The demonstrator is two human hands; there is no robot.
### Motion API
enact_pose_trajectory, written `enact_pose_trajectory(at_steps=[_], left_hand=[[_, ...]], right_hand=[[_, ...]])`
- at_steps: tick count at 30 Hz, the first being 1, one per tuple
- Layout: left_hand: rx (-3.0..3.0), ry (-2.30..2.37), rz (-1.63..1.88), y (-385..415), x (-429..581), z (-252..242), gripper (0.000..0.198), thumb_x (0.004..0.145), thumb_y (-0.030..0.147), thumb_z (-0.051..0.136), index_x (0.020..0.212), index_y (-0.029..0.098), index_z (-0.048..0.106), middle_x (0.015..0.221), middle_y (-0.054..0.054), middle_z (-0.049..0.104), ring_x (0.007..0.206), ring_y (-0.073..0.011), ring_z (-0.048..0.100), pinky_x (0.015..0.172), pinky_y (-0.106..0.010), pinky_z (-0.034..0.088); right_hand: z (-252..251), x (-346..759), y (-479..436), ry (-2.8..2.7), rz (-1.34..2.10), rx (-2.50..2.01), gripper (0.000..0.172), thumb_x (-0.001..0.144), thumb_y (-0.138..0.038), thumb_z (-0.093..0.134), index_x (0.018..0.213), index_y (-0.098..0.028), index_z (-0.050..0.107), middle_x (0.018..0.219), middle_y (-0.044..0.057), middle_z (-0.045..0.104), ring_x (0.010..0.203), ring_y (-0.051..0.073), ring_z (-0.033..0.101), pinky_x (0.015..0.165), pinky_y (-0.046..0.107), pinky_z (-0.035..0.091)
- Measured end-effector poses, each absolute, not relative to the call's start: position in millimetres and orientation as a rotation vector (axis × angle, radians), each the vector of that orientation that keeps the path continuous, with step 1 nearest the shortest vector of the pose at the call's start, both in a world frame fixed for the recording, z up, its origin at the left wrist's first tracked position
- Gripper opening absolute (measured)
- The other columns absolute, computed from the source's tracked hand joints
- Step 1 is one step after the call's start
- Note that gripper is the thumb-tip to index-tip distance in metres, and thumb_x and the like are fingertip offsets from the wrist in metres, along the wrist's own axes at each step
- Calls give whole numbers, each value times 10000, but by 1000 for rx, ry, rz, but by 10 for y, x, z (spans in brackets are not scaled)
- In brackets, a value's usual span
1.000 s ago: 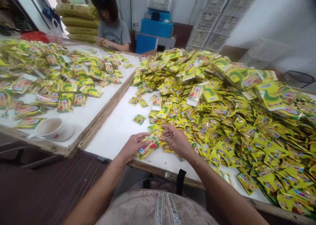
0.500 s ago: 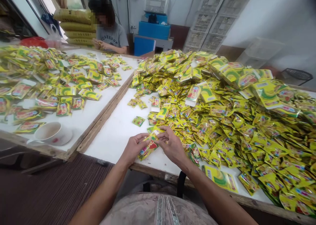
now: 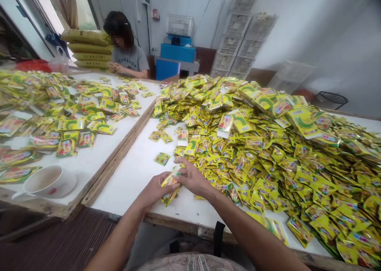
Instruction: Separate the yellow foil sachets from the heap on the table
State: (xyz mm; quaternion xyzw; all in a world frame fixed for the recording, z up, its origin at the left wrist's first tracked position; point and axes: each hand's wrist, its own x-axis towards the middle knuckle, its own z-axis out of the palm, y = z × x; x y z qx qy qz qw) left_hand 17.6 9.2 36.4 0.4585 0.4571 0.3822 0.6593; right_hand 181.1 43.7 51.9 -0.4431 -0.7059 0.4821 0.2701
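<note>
Close to the table's front edge, my left hand [image 3: 154, 188] is closed around a small yellow-and-green printed carton [image 3: 169, 197], its lower end jutting out below the fingers. My right hand [image 3: 192, 179] grips the upper end of the same carton with thumb and fingers, which partly hide it. Just beyond my hands lies a single green sachet [image 3: 162, 158] on the white tabletop [image 3: 131, 179]. A yellow carton with a white flap [image 3: 193, 145] rests at the edge of a big heap of yellow sachets [image 3: 247, 156].
Filled cartons [image 3: 70, 124] cover the left table, with a white cup [image 3: 47, 181] near its front corner. A wooden edge strip [image 3: 119, 156] divides the tables. Across from me a person [image 3: 126, 56] handles something small. Crates [image 3: 238, 37] are stacked behind.
My view has tilted up and swung right, so the scene sits lower and farther left. My right hand has shifted over the carton's upper end; both hands still hold it.
</note>
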Motion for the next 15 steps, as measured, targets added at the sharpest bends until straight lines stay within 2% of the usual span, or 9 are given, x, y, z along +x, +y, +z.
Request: enact_pose_trajectory(at_steps=[2,3,4,6,7,9,11,13,15], left_hand=[[1200,1290,862,254,-107,478,395,636,396,704,925,132,653,742,-56,683,654,-204,606,605,-288,464],[1240,1492,926,348,-279,558,392,642,399,689,915,121,649,743,-69,681,654,-219,606,600,-301,463],[1241,1735,1064,442,-456,647,416,660,405,664,951,109,635,789,-89,683,689,-239,613,620,-320,467],[1220,2202,1386,605,-764,822,568,684,389,648,1167,113,532,1059,-140,647,893,-285,609,758,-379,464],[1227,2343,1505,663,-868,887,664,681,376,657,1261,123,456,1188,-159,587,1003,-300,575,831,-402,444],[1232,2407,1619,720,-940,936,751,674,367,674,1335,165,381,1293,-152,516,1106,-290,525,904,-406,415],[1218,2203,1552,705,-840,867,636,679,414,667,1246,181,497,1185,-118,597,1051,-261,563,885,-374,437],[1167,1898,1405,643,-628,724,523,668,503,656,1067,166,617,1009,-93,667,931,-239,613,834,-351,465],[1051,1594,1254,562,-387,571,549,656,592,629,969,142,647,930,-95,684,827,-219,637,780,-337,487]], right_hand=[[533,1840,594,-1994,1014,-1241,416,762,-97,476,1164,-205,454,892,35,669,781,154,618,707,308,491],[541,1879,687,-2076,800,-1285,460,741,-46,459,1174,-201,469,1052,77,648,941,185,598,810,359,471],[545,1934,786,-2172,569,-1336,519,708,1,448,1185,-200,485,1201,105,584,1100,223,528,898,413,423],[528,2075,989,-2396,179,-1427,595,648,48,469,1188,-196,523,1405,124,400,1297,314,313,978,521,312],[508,2151,1084,-2481,42,-1468,586,639,51,487,1170,-192,548,1445,126,338,1328,346,239,980,550,281],[458,2280,1234,-2568,-122,-1525,505,681,38,491,1122,-187,593,1440,130,346,1336,360,211,971,550,268],[423,2337,1296,-2557,-185,-1530,442,744,20,458,1106,-187,605,1388,132,423,1308,341,273,961,523,286],[426,2288,1243,-2532,-181,-1441,405,785,-11,448,1120,-184,595,1353,137,461,1260,329,336,948,507,312],[461,2130,1082,-2557,-108,-1241,361,804,-49,464,1117,-180,586,1343,145,462,1220,313,373,939,495,342]])
